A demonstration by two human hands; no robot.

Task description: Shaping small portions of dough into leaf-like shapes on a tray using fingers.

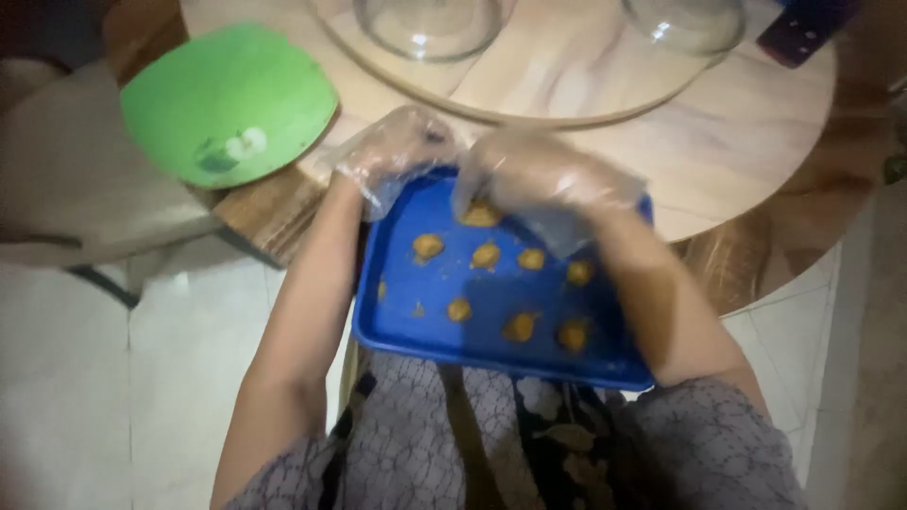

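Observation:
A blue rectangular tray rests between my lap and the edge of a round wooden table; several small brownish dough lumps lie on it. Both hands wear clear plastic gloves. My left hand hovers over the tray's far left corner with its fingers curled. My right hand reaches across the tray's far edge, its fingertips down on a dough lump there.
A green plate with a few pale bits sits at the table's left edge. A round wooden turntable carries two clear glass bowls at the far side. A dark purple object lies far right. A chair stands left on the white tiled floor.

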